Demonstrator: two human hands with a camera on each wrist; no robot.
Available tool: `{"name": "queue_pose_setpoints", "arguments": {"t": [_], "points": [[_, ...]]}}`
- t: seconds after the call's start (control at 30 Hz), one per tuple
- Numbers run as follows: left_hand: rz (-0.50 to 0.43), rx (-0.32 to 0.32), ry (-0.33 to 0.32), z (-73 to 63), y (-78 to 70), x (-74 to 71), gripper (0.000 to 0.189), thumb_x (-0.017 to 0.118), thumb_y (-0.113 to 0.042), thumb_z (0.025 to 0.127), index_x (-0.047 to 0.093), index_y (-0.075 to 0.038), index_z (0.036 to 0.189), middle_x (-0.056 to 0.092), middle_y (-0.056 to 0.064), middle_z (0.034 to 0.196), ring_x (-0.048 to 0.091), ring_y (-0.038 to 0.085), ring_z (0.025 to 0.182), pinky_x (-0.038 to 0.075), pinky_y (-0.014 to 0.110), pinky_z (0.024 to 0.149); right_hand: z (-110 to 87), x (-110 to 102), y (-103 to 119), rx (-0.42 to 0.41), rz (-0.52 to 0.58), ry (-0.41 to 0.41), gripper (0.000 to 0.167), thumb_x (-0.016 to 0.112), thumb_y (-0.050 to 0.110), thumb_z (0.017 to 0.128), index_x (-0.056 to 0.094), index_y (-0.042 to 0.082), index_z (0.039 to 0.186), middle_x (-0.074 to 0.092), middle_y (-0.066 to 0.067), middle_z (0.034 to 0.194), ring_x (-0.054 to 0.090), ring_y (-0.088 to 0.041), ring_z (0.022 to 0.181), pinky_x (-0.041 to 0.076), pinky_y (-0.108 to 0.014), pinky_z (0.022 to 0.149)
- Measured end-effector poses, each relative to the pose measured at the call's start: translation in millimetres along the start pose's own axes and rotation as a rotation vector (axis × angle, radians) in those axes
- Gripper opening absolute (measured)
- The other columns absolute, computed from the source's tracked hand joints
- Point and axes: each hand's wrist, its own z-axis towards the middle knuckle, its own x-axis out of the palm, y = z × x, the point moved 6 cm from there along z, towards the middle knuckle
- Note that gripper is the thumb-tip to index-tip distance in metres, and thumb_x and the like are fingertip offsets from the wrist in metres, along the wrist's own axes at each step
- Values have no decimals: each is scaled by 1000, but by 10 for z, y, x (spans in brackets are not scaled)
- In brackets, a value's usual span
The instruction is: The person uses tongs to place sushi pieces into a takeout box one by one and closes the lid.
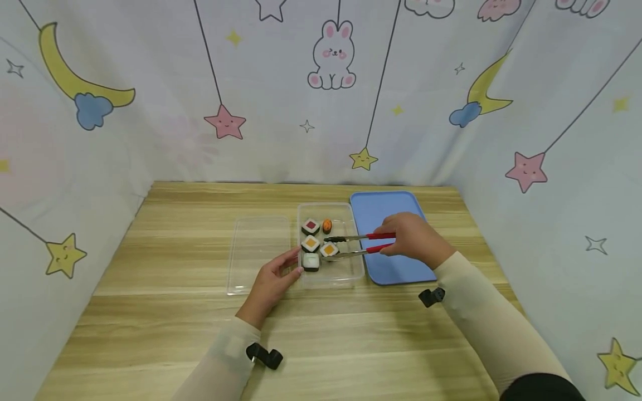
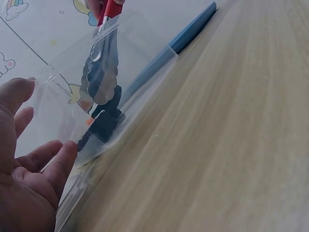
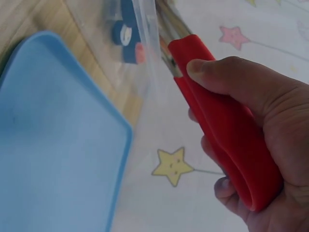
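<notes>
My right hand (image 1: 413, 236) grips the red handles of metal tongs (image 3: 222, 121), fingers and thumb wrapped around them. The tongs reach leftward into a clear plastic container (image 1: 346, 273), their two tips on either side of a sushi roll with an orange centre (image 1: 329, 249). Beside it in the container are a second orange-centred roll (image 1: 310, 243), a red-centred roll (image 1: 311, 225), a white-topped roll (image 1: 311, 261) and a small orange-topped piece (image 1: 327, 225). With its fingers extended, my left hand (image 1: 271, 281) touches the container's left wall; the left wrist view shows its fingertips there.
A blue tray (image 1: 396, 267) lies right of the container, partly under my right hand. Left of the container is a clear plastic lid (image 1: 258, 223) on the wooden table (image 1: 175, 250). A patterned white curtain (image 1: 281, 150) stands behind the table and along its sides.
</notes>
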Motion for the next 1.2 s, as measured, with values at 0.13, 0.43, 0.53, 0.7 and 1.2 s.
{"name": "queue_pose_setpoints", "arguments": {"t": [0.13, 0.43, 0.53, 0.7, 1.2], "points": [[0, -3, 7, -3, 12, 6, 50, 73, -6, 97, 59, -3, 145, 54, 9, 153, 55, 31, 136, 44, 40, 115, 38, -8, 71, 2, -24, 31, 33, 92, 21, 78, 83, 14, 109, 69, 10, 88, 62, -17, 80, 56, -35, 72], [-1, -4, 15, -12, 14, -1, 51, 73, -8, 98, 58, -4, 146, 54, 8, 153, 54, 30, 137, 40, 41, 118, 68, -48, 178, -25, -109, 30, 32, 93, 21, 75, 84, 14, 105, 68, 10, 85, 60, -15, 78, 55, -35, 72], [3, -11, 14, -15, 11, 6, 51, 73, -8, 98, 58, -3, 146, 54, 8, 153, 54, 30, 137, 40, 40, 118, 44, -42, 171, -25, -99, 27, 32, 93, 22, 75, 84, 15, 105, 67, 10, 84, 60, -15, 78, 54, -35, 71], [6, -16, 9, -22, 10, 11, 51, 73, -7, 98, 58, -2, 146, 55, 10, 153, 54, 32, 137, 40, 42, 118, -25, -50, 85, -3, -23, 7, 36, 92, 22, 77, 82, 13, 110, 68, 9, 88, 60, -15, 80, 54, -35, 72], [3, -16, 6, -9, 4, -2, 50, 73, -9, 98, 59, -4, 145, 54, 9, 153, 54, 31, 137, 41, 40, 118, -858, 153, -1133, 565, 312, -504, 56, 82, 32, 91, 67, 2, 136, 67, -21, 124, 62, -39, 105, 58, -55, 85]]}}
